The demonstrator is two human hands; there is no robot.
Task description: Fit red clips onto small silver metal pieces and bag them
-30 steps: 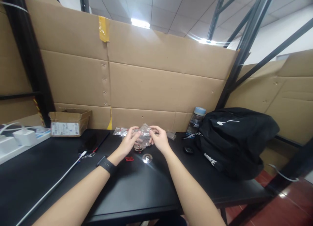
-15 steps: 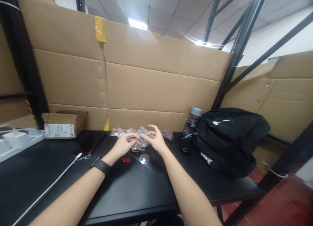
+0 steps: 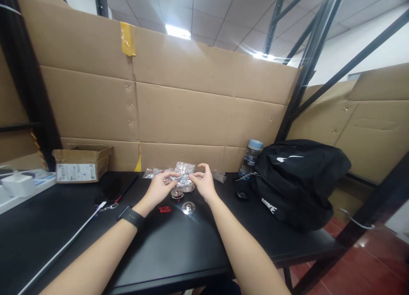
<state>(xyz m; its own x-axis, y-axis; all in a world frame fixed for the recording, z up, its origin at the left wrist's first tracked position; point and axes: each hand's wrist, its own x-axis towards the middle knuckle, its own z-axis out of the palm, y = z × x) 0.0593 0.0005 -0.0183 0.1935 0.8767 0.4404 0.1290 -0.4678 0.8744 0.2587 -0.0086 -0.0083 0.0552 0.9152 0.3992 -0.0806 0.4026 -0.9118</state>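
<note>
A clear plastic bag is held up between my two hands over the black table. My left hand pinches its left side with thumb and forefinger. On the opposite side, my right hand grips it between thumb and fingertips, the forefinger raised. Below the bag lie round shiny metal discs: one close to my left fingers and another nearer to me. A red looped cord rests left of the nearer disc. Whether the bag contains anything, I cannot tell.
More clear bags lie behind my left hand, and another bag is right of my right hand. A black backpack, a bottle and a small black object stand rightward. Leftward are a cardboard box and white cable.
The plastic bag has turned and spread out between my fingers, its upper part now higher and catching more light. My hands have barely moved; the discs and red cord stay put.
</note>
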